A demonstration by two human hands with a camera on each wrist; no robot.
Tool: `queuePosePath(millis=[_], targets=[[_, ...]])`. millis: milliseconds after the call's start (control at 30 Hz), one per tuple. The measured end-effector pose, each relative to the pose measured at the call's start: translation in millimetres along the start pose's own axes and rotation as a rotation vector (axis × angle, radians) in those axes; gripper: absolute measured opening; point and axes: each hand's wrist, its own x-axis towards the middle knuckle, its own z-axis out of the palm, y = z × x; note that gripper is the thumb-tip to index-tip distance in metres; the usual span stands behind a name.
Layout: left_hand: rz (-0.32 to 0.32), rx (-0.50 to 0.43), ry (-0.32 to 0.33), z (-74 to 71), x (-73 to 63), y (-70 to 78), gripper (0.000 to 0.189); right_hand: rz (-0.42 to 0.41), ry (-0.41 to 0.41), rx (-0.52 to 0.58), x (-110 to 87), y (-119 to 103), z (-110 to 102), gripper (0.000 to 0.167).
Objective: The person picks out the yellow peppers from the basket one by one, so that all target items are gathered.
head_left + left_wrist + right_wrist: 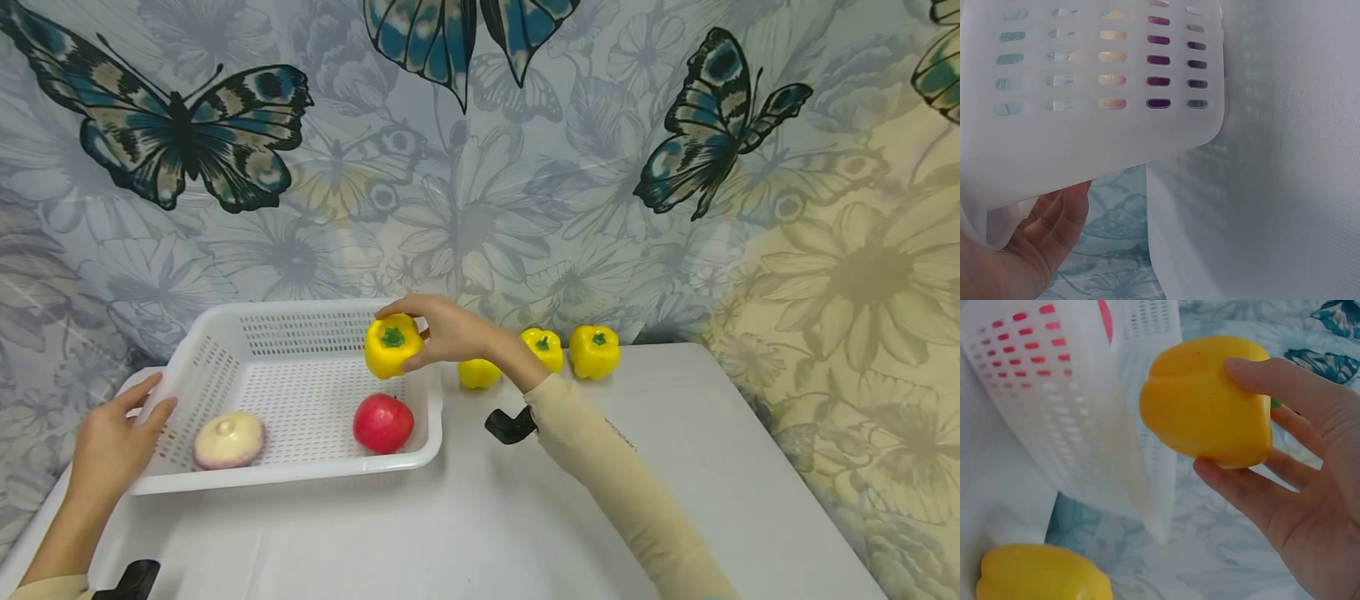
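Observation:
My right hand (457, 329) holds a yellow bell pepper (388, 348) between thumb and fingers, above the right part of a white slotted plastic basket (300, 475). In the right wrist view the pepper (1210, 400) hangs beside the basket's end wall (1085, 425). My left hand (112, 437) grips the basket's left rim; in the left wrist view its fingers (1063, 219) curl under that rim. Inside the basket lie a pale round vegetable with a purplish underside (229, 440), at the front left, and a round red fruit (383, 423), at the front right.
Three more yellow bell peppers stand to the right of the basket: one (478, 373) partly behind my right wrist, another (543, 348), and one farther right (595, 352). The white table (675, 433) meets a butterfly-patterned cloth (480, 208) at the back.

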Motion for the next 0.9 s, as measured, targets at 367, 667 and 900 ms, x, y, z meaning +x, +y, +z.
queuePosePath(millis=[367, 667, 900], targets=[[-0.001, -0.001, 0.0, -1.0, -0.1, 2.7, 0.052, -0.009, 0.001, 0.032, -21.6, 12.3, -18.7, 0.067], [-0.017, -0.001, -0.001, -1.6, -0.9, 1.9, 0.053, 0.029, 0.01, 0.02, -38.9, 19.7, -32.1, 0.068], [-0.017, -0.006, -0.001, -1.3, -0.7, 2.4, 0.053, 0.065, 0.037, 0.038, -59.5, 33.2, -42.5, 0.068]])
